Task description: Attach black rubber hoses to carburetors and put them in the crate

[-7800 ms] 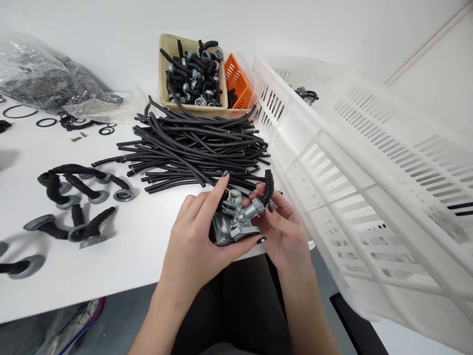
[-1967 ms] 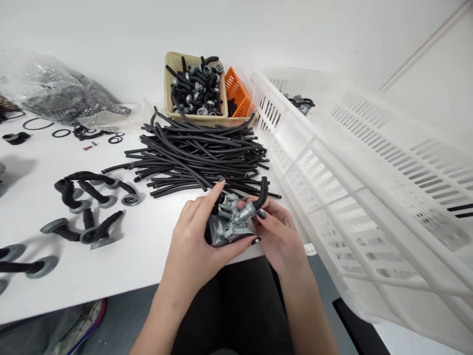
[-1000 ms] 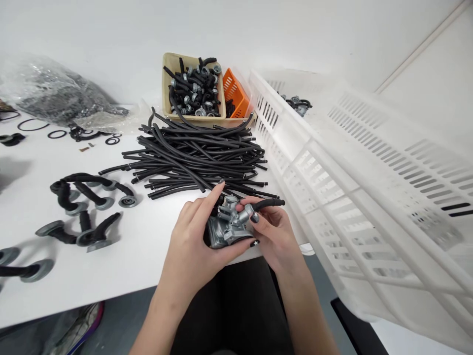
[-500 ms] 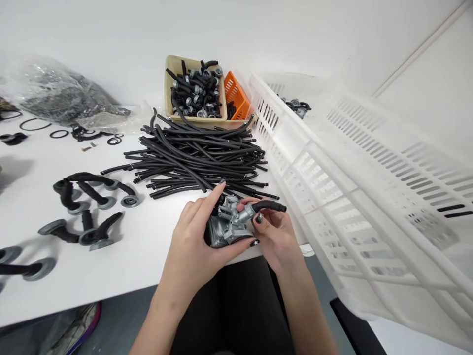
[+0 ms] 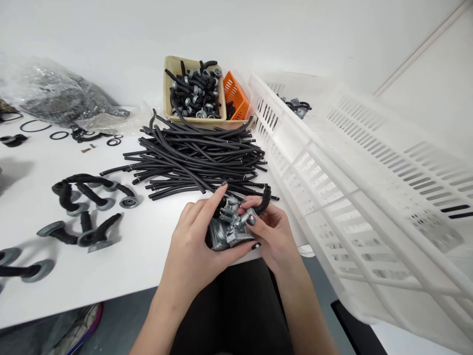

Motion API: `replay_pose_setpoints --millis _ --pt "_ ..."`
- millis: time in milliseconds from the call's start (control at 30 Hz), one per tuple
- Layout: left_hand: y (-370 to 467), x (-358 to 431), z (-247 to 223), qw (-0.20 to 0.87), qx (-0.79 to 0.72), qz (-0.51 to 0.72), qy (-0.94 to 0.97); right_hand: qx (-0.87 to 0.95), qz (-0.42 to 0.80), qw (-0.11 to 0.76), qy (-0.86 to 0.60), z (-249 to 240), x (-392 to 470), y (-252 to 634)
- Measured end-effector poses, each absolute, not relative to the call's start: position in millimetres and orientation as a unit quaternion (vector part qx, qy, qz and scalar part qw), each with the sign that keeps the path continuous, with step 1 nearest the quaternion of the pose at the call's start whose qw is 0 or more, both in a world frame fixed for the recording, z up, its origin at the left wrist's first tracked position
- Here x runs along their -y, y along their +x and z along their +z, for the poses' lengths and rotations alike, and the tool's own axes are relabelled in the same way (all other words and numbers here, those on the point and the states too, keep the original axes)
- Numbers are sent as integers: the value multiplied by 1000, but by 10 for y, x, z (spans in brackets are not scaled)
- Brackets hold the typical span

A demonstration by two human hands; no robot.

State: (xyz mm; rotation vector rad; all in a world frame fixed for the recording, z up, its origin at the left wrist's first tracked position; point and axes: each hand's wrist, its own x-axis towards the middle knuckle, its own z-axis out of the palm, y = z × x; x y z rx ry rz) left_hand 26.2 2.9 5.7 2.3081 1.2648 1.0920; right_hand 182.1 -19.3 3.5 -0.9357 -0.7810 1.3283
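A silver metal carburetor [image 5: 225, 231] is held over the table's front edge. My left hand [image 5: 197, 239] is closed round its left side, with the thumb along the bottom. My right hand [image 5: 275, 231] pinches the round metal cap [image 5: 250, 217] on the carburetor's right end. From that cap a bent black rubber sleeve [image 5: 265, 198] sticks up, past the right fingers. Fingers hide part of the cap and the far side of the body. Just beyond my hands lies a pile of black rubber hoses [image 5: 199, 158].
Caps with rubber sleeves [image 5: 92, 202] lie at left. A beige bin [image 5: 167, 74] of similar caps and an orange basket [image 5: 240, 98] stand behind. A white crate [image 5: 314, 162] borders the right, metal parts inside. Plastic bag [image 5: 62, 93] and black rings [image 5: 59, 134] lie back left.
The rubber sleeve and cap have turned: the sleeve pointed right and now points up. My right fingers have shifted slightly left round the cap. My left hand keeps its hold.
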Motion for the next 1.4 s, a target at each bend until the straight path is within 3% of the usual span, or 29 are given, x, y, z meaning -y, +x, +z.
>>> replay_pose_setpoints --millis 333,600,867,1133,1400 --pt "240 -37 51 178 -459 386 780 284 607 653 -352 19 231 1831" --pt "234 -25 70 181 -456 376 786 301 616 612 -394 38 180 1823" --pt "249 -20 70 170 -453 379 788 330 573 636 -397 -16 145 1812" --pt "213 -27 71 224 -448 372 781 381 574 624 -369 -2 206 1831" --pt "218 -45 51 235 -462 384 764 353 523 670 -390 -13 191 1785"
